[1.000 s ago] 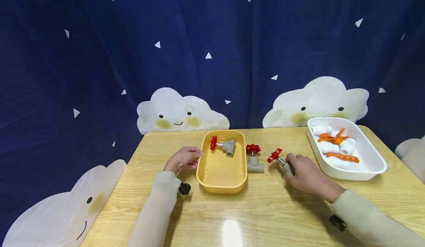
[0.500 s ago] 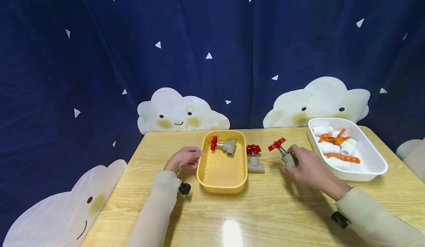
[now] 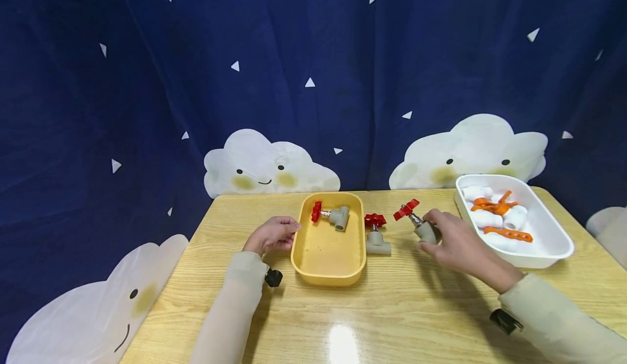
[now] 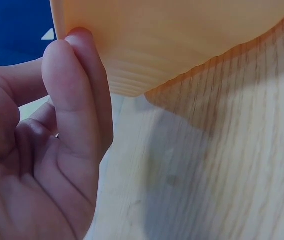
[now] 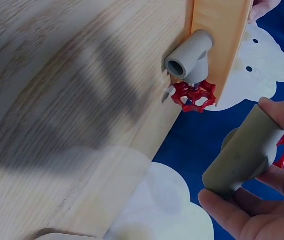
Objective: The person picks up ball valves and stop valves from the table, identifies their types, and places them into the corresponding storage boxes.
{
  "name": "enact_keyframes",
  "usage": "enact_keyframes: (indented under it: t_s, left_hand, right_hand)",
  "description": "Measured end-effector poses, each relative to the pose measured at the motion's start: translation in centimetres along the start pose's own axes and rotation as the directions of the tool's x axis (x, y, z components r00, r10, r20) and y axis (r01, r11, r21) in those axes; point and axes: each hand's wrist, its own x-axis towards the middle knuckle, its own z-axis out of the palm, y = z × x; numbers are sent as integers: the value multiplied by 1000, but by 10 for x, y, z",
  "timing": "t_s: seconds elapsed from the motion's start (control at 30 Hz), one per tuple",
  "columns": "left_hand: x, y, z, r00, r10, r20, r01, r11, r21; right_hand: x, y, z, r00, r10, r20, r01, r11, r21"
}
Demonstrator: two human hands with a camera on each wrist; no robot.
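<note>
My right hand point(image 3: 458, 242) pinches the grey pipe body of a stop valve point(image 5: 244, 152) between thumb and fingers, off the table. Its red handwheel point(image 3: 406, 209) points up and to the left. A second stop valve point(image 3: 377, 242) lies on the table against the yellow tray's right side. Inside the yellow tray point(image 3: 328, 281), near its far end, rests a third stop valve point(image 3: 338, 218). My left hand point(image 3: 274, 234) holds the tray's left rim between thumb and finger; the left wrist view shows the fingertips at the tray wall point(image 4: 146, 40).
At the right stands a white tray point(image 3: 553, 244) holding several white pipe fittings point(image 3: 515, 218) and orange pieces point(image 3: 508, 234). A dark blue curtain with cloud pictures hangs behind the wooden table point(image 3: 392, 315).
My right hand has raised its valve a little off the table and tilted it, bringing the handwheel higher. The left hand and the yellow tray have stayed in place.
</note>
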Motion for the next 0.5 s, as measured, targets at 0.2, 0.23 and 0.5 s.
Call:
enact_keyframes:
  t_s: [0.2,0.23,0.5]
  left_hand:
    - [2,0,-1,1000,-1,3,1,1000,-4]
    - [2,1,-1,1000,0,5,0,1000,-3]
    - [1,1,-1,1000,-9,6,9,1000,-1]
  right_hand:
    - [2,-6,-5,1000,-1,4,1,1000,5]
    - [3,-7,-5,1000,0,6,0,1000,5]
    - [9,-19,-9,1000,-10,15,10,1000,4]
